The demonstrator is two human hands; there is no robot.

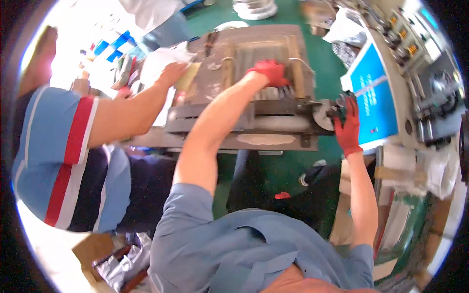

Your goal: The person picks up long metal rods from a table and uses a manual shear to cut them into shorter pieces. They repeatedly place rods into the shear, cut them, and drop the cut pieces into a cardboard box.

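My left hand, in a red glove, reaches over a flat bed on the brown workbench. Its fingers look spread and lowered toward the bed; a row of small slender pieces shows just below them, slightly blurred. Along the bed run two tan side bars. At the bench's right end, my right hand, also red-gloved, has its thumb and fingers around the dark edge of a round hand wheel. A long dark machine beam crosses the bench nearest me.
A co-worker in a blue striped shirt stands at my left, one hand on white papers. Another person is beyond. Right of the wheel are a blue panel and machinery. Cartons stand at lower left.
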